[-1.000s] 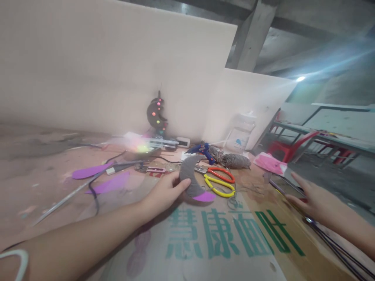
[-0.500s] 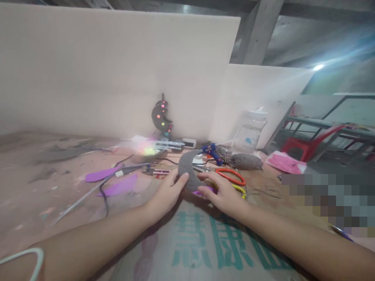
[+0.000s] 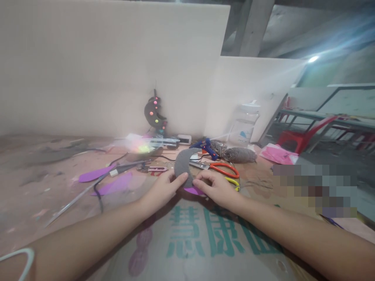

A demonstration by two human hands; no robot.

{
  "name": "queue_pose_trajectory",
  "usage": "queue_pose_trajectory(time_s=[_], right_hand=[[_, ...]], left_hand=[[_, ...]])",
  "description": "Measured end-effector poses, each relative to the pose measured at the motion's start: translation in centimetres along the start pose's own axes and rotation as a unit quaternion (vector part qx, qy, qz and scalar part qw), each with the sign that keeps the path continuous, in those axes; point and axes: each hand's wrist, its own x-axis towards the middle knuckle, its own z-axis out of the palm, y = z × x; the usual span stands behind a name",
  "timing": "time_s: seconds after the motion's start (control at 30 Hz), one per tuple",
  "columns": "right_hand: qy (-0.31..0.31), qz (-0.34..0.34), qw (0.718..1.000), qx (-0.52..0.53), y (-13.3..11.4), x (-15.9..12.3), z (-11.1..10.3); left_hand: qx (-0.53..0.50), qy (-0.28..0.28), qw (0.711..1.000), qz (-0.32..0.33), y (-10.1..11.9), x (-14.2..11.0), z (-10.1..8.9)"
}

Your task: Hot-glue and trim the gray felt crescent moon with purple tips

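A grey crescent-shaped piece, felt-like or wrapped in yarn, stands between my hands above the cardboard. My left hand grips its lower left side, thumb pressed on the front. At its lower right end, my right hand pinches with thumb and fingers. A purple sheet piece shows at the crescent's bottom edge between the hands; I cannot tell whether it is attached. Just behind lie scissors with orange handles, a yellow-handled tool partly hidden by my right hand, and a blue glue gun.
Grey yarn and a clear bottle stand back right, near a pink packet. Purple pieces, a craft knife and a black cord lie left. A dark crescent with coloured balls is against the white board.
The view has shifted slightly, moving the scene left and up. The crescent has turned a little, its right fingers now lower on it, and more of the purple piece shows.
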Motion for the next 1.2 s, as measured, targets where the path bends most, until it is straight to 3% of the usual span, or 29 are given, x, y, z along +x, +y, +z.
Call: queue_pose_trajectory(time_s=[0.17, 0.33, 0.53, 0.73, 0.9, 1.2], right_hand=[[-0.036, -0.058, 0.998, -0.006, 0.13, 0.12, -0.19], [-0.067, -0.024, 0.997, 0.025, 0.18, 0.20, -0.20], [-0.048, 0.028, 0.996, 0.070, 0.51, 0.18, 0.16], [-0.026, 0.002, 0.997, 0.071, 0.51, 0.13, 0.07], [-0.021, -0.019, 0.997, 0.075, 0.65, 0.12, -0.18], [0.011, -0.003, 0.991, 0.131, 0.80, 0.27, -0.35]], left_hand=[[0.004, 0.000, 0.999, -0.051, 0.03, -0.12, -0.04], [-0.016, 0.022, 0.999, -0.045, 0.24, -0.28, 0.16], [0.019, 0.005, 1.000, -0.004, -0.13, 0.09, 0.11], [0.049, 0.015, 0.998, 0.020, -0.67, 0.21, -0.17], [-0.005, -0.004, 0.999, 0.036, -0.29, 0.12, -0.03], [-0.042, 0.019, 0.999, 0.018, -0.29, 0.17, -0.18]])
